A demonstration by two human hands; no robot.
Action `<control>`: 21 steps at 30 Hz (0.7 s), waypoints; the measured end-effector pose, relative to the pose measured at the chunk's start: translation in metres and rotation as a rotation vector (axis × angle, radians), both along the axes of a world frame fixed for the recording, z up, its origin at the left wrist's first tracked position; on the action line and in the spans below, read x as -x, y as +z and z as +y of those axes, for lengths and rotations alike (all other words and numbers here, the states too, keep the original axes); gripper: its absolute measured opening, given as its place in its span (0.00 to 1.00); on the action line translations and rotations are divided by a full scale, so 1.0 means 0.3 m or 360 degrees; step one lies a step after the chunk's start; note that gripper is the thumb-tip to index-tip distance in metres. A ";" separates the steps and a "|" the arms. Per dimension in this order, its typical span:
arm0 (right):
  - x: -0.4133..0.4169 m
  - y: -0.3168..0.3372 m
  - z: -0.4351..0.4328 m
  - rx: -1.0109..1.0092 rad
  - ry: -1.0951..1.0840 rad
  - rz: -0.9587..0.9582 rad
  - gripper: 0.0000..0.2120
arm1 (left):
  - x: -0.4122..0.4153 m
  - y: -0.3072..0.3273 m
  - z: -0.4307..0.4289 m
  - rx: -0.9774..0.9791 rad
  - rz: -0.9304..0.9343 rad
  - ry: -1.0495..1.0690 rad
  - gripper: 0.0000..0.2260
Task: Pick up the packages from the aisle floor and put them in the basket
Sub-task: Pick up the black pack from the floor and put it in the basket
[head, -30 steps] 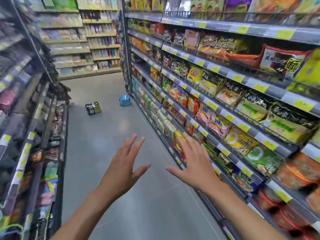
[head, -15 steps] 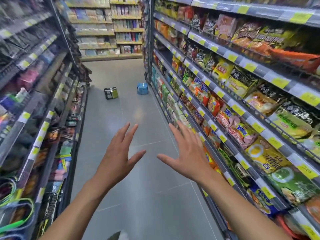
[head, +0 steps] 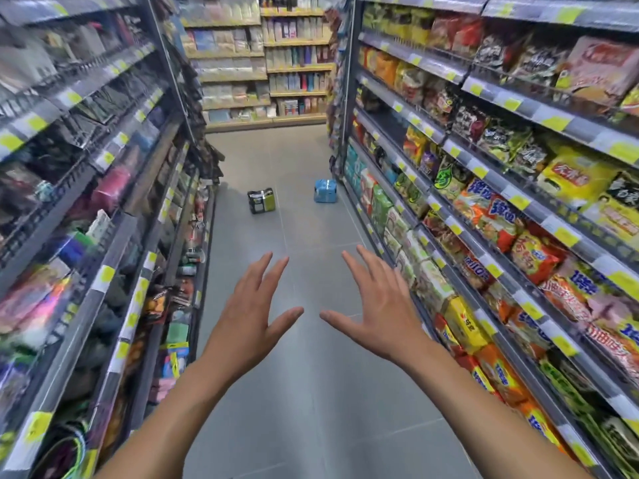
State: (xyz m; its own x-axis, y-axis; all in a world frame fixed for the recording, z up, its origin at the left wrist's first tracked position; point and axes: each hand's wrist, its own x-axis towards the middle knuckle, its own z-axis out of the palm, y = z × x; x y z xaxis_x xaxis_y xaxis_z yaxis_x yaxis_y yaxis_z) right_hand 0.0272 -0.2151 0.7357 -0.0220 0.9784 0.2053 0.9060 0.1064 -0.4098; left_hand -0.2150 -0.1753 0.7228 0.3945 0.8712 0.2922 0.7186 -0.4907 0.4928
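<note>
Here, a shopper's left hand [head: 250, 316] and right hand [head: 378, 314] hover side by side above the aisle floor [head: 304, 392], fingers spread and holding nothing. Well ahead of the left palm sits a green-and-black package [head: 261, 201]; well ahead of the right, a blue package [head: 325, 191]. Both look like film-wrapped multipacks, probably light, soft-sided and slick, best clasped across opposite sides. No basket is visible.
</note>
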 end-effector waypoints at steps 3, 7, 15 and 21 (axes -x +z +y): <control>0.038 -0.005 0.137 0.0018 -0.0007 -0.0011 0.47 | 0.018 -0.001 0.137 0.0005 0.0014 -0.0004 0.35; 0.042 -0.017 0.322 0.0050 -0.0006 -0.0042 0.47 | 0.014 -0.015 0.311 0.0017 0.0021 -0.0011 0.35; -0.035 -0.069 0.804 0.0061 0.0044 -0.0041 0.47 | -0.041 -0.074 0.753 0.0079 0.0019 0.0022 0.35; -0.151 -0.054 1.197 0.0099 0.0100 -0.0054 0.47 | -0.119 -0.073 1.136 0.0129 0.0039 0.0103 0.35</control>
